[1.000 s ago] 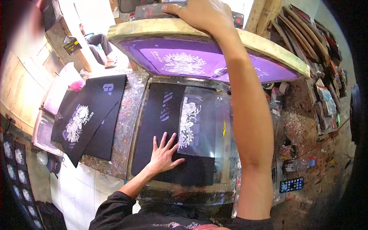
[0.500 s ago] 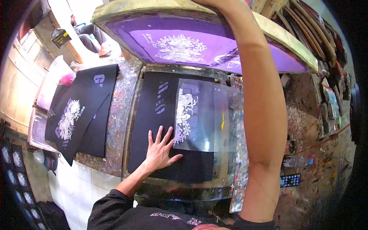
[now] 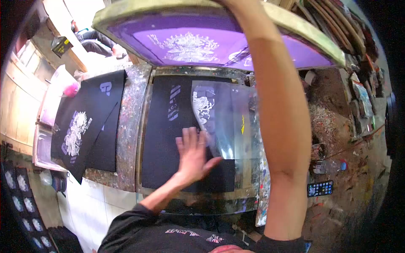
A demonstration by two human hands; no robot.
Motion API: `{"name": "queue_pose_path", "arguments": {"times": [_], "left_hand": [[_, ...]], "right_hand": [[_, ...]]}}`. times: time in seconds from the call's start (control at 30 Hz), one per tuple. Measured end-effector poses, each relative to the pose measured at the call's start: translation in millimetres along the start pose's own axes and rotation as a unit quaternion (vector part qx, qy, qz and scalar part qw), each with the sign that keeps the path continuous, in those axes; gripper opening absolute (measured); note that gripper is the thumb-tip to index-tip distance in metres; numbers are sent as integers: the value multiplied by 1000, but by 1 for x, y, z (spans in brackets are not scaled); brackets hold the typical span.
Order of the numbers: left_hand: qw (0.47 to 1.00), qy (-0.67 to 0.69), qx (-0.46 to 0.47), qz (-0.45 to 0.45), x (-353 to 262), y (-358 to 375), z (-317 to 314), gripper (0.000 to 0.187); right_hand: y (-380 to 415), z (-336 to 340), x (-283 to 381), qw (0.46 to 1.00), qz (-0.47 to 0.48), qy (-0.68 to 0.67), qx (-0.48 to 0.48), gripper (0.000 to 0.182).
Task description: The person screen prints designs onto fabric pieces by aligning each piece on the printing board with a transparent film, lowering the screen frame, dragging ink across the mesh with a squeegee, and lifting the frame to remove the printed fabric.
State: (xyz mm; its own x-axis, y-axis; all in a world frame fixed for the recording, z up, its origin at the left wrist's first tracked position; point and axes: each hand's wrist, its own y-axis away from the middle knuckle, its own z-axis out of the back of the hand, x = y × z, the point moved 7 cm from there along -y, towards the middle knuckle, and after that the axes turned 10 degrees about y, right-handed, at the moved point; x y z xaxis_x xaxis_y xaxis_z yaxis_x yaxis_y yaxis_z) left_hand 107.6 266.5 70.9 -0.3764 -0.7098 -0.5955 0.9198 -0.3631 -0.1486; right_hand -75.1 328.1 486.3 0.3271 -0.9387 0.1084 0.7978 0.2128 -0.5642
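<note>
My left hand (image 3: 193, 154) is open, its fingers spread over the black fabric panel (image 3: 162, 147). The fingertips and thumb are right at the lower left edge of a clear plastic sheet (image 3: 236, 130), which bends up there. Under and beside the sheet show a white figure print (image 3: 202, 105) and purple lettering (image 3: 174, 103). My right arm stretches up across the view to the top rail of a raised screen-printing frame (image 3: 126, 40). Only the base of my right hand (image 3: 228, 2) shows at the top edge; its fingers are hidden. The frame's purple mesh (image 3: 190, 46) carries a white design.
Printed black panels (image 3: 99, 139) lie on a paint-spotted board at the left. To the right are a phone (image 3: 320, 189), a plastic bottle (image 3: 327, 166) and stacked wooden boards (image 3: 333, 25). Another person's legs (image 3: 96, 44) show at the upper left, beyond the frame.
My left hand has moved right, onto the clear sheet's edge, and that edge now curves away from the fabric. The right arm still reaches up to the raised frame.
</note>
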Motion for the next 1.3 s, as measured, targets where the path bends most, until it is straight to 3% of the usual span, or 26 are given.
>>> {"name": "queue_pose_path", "arguments": {"times": [0.03, 0.07, 0.1, 0.13, 0.17, 0.23, 0.27, 0.3, 0.33, 0.37, 0.43, 0.5, 0.53, 0.57, 0.6, 0.63, 0.7, 0.83, 0.9, 1.03, 1.1, 1.2, 1.23, 1.3], "left_hand": [[1000, 1, 26, 0, -29, -20, -18, 88], [978, 181, 63, -79, -52, -46, -58, 80], [943, 307, 95, -84, -64, -68, -60, 71], [891, 427, 129, -82, -77, -90, -61, 61], [854, 496, 156, -2, -91, -103, -32, 51], [710, 687, -142, -64, -96, -83, 71, 43], [691, 681, -221, -100, -83, -67, 112, 48], [710, 642, -290, -23, -71, -47, 153, 53], [681, 649, -338, -25, -51, -26, 176, 53], [635, 696, -333, -40, -39, -6, 193, 49], [608, 729, -313, 20, -6, 34, 201, 46], [662, 719, -184, 108, -9, 75, 173, 43], [645, 728, -178, 149, 7, 90, 147, 42], [627, 732, -179, 196, 34, 110, 111, 41], [637, 718, -169, 224, 56, 126, 83, 40], [647, 707, -156, 241, 72, 133, 65, 39], [606, 738, -179, 236, 78, 135, 53, 35], [596, 745, -184, 236, 74, 131, 57, 32], [615, 725, -190, 247, 72, 133, 61, 35], [628, 704, -185, 276, 83, 136, 49, 32], [611, 721, -166, 281, 84, 137, 45, 35], [634, 695, -158, 301, 89, 140, 44, 35], [634, 695, -159, 299, 88, 139, 47, 35], [655, 667, -122, 332, 88, 140, 48, 37]], "right_hand": [[-8, -21, -8, 1000, 3, 4, -14, 66], [-26, -56, -19, 999, 35, -8, -19, 72], [-40, -61, -23, 998, 65, -14, -23, 78], [-21, -37, -14, 999, 28, 44, -3, 77], [10, -16, 0, 994, -12, 104, 17, 77], [39, -12, 11, 991, 18, 113, -66, 79], [57, -9, 19, 992, 13, 106, -74, 75], [79, -8, 26, 993, 5, 94, -77, 71], [102, -9, 32, 995, 6, 87, -57, 66], [130, -15, 42, 997, 9, 73, -28, 61], [189, -38, 59, 995, 48, 78, -26, 57], [249, -77, 65, 992, 75, 84, 65, 57], [276, -100, 65, 985, 85, 89, 119, 49], [296, -127, 59, 990, 86, 82, 79, 34], [302, -155, 49, 944, 7, -2, 331, 26], [314, -208, 38, 933, 59, -19, 354, 33], [316, -198, 36, 961, 87, -43, 258, 28], [321, -173, 41, 951, 75, -39, 298, 24], [332, -174, 48, 946, 49, -15, 320, 19], [330, -199, 56, 982, 124, 47, 131, 14], [279, -239, 22, 980, 144, 128, 43, 6], [193, -303, -39, 977, 83, 150, 129, 16], [174, -304, -45, 979, 103, 155, 85, 26], [173, -320, -57, 983, 68, 139, 100, 35]]}}
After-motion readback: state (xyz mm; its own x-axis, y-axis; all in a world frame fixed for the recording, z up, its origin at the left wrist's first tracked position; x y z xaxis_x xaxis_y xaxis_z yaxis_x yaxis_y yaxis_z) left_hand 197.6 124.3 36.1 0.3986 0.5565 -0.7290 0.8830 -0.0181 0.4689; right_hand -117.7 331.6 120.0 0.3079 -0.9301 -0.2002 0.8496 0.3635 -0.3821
